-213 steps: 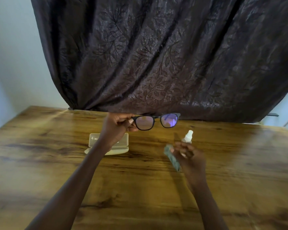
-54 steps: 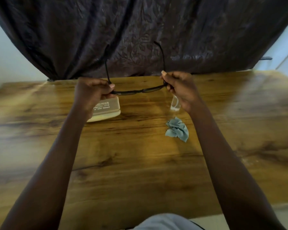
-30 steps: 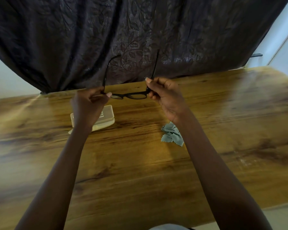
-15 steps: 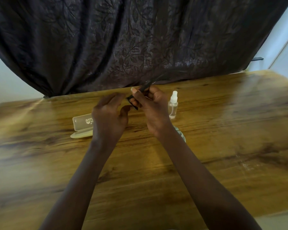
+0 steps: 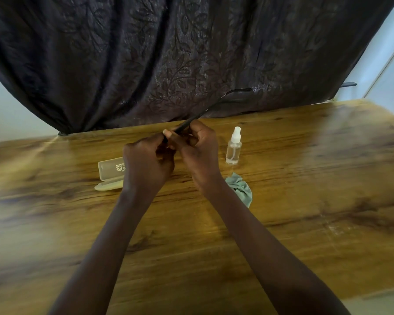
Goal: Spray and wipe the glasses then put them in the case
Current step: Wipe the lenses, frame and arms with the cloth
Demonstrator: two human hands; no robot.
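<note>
Nearest, two bare forearms reach out over the wooden table (image 5: 305, 201). Just right of the right wrist, a crumpled pale green cloth (image 5: 240, 189) lies on the wood. Above the table the left hand (image 5: 147, 165) and right hand (image 5: 199, 151) meet with the glasses (image 5: 192, 120) between them. The right thumb and fingertips pinch the dark frame, the left fingers curl round its lower end, and the lenses are hidden behind the hands. One temple runs up and away to the right from the pinch. Behind the left hand the open cream case (image 5: 110, 172) sits partly covered. A clear spray bottle (image 5: 233, 147) stands upright just right of the right hand. Farthest back hangs a dark leaf-patterned curtain (image 5: 146, 64).
</note>
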